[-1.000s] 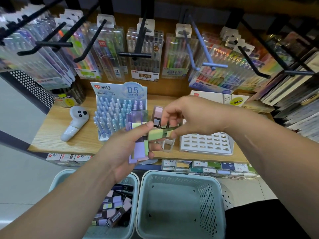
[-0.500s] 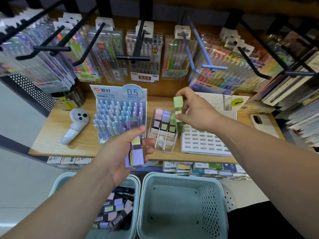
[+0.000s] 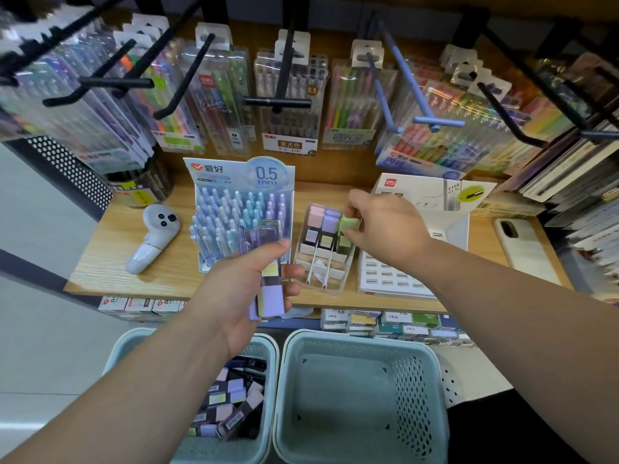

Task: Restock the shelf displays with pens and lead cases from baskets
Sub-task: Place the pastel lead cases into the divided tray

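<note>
Lowered into the tray [image 3: 303, 262], green lead case [image 3: 349, 224] sits pinched between right fingers [image 3: 355, 203].

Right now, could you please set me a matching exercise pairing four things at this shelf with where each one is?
Things:
1 green lead case
2 purple lead cases
3 white controller
4 phone

Places:
A left part of the wooden shelf
B pinched by the right hand at the clear tray
C right end of the shelf
D held in the left hand

Pairs: 1-B, 2-D, 3-A, 4-C.
</note>
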### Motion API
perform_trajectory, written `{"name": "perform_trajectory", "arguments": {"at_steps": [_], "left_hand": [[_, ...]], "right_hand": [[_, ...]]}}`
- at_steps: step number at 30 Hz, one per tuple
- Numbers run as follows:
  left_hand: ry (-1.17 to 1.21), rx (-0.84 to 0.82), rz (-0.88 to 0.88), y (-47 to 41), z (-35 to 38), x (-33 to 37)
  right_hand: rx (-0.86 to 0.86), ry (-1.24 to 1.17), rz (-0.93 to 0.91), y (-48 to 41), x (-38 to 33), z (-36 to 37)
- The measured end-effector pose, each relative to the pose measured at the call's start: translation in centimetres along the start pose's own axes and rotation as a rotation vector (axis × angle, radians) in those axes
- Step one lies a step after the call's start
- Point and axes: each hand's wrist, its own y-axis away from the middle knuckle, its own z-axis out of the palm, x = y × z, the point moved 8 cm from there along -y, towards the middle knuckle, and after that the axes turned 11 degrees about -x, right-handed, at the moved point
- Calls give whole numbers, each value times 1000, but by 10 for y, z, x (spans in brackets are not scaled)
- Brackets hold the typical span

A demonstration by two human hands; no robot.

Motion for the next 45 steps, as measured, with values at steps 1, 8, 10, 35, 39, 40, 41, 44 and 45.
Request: {"name": "perform_trajectory", "arguments": {"at_steps": [1, 8, 10, 35, 39, 40, 41, 44, 45], "left_hand": [[-2, 0, 4, 0, 0, 0], [-22, -15, 14, 1, 2, 1], [-11, -24, 2, 0, 2, -1], [41, -38, -21, 1, 6, -4], [35, -90, -19, 1, 11, -3], [20, -112, -12, 1, 14, -3], [10, -134, -3, 1, 17, -2], [7, -177, 25, 3, 24, 1], [7, -185, 32, 4, 26, 2]], "right_hand": [[-2, 24, -8, 0, -1, 1], [32, 60, -5, 2, -3, 2], [26, 11, 6, 1, 1, 2], [-92, -108, 173, -2, 24, 18], [-1, -714, 185, 1, 8, -2], [-32, -908, 158, 2, -3, -7], [-106, -1022, 116, 2, -16, -10], [-346, -1123, -24, 9, -51, -12], [-374, -1149, -46, 10, -55, -11]]}}
